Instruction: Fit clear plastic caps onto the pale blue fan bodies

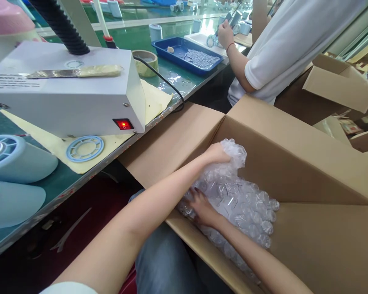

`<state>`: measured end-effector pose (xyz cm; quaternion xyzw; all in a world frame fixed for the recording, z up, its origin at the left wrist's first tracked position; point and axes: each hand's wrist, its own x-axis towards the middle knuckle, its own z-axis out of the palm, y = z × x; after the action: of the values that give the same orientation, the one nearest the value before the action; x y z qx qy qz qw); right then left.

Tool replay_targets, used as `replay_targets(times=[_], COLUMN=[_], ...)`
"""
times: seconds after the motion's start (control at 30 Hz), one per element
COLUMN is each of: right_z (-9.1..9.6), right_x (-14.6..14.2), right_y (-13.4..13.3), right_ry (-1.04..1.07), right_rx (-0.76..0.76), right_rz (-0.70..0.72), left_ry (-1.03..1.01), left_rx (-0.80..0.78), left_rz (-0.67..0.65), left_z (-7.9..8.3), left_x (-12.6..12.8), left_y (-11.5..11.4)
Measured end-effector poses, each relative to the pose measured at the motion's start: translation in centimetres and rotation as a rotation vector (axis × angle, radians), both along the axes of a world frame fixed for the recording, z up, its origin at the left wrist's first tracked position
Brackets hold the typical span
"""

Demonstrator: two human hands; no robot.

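Bubble wrap (248, 208) of clear plastic with large round cells lies inside an open brown cardboard box (325, 241). The person's left hand (217, 154) grips a bunched end of it, while the right hand (202, 208) rests on it with fingers spread. On the green table (59, 173), a rectangular blue tray (178, 45) holds pale blue pellets (201, 58). A white boxy machine (79, 112) with a lit red switch (123, 124) stands left of the box; a co-worker (282, 53) in white stands beyond one flap (288, 141).

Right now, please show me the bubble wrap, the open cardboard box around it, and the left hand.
Bubble wrap (245, 204), head view: middle of the sheet.
Open cardboard box (259, 165), head view: inner side wall.
Left hand (217, 154), head view: its back.
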<state>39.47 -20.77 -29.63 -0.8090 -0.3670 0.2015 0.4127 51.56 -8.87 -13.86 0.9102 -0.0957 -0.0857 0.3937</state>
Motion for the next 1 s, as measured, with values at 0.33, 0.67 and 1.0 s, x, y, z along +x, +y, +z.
replay_targets(times=[0.33, 0.67, 1.0], right_z=[3.0, -4.3, -6.7], right_x=[5.0, -4.4, 0.6], right_y=[-5.7, 2.0, 1.2], right_ry=[-0.221, -0.065, 0.016], right_rx=[-0.399, -0.468, -0.329], right_rz=[-0.197, -0.191, -0.191], left_ry=[0.084, 0.092, 0.076], left_rx=[-0.200, -0.259, -0.212], left_rz=[0.151, 0.200, 0.200], left_z=[0.9, 1.9, 2.3], left_x=[0.4, -0.3, -0.7], left_y=[-0.3, 0.3, 0.7])
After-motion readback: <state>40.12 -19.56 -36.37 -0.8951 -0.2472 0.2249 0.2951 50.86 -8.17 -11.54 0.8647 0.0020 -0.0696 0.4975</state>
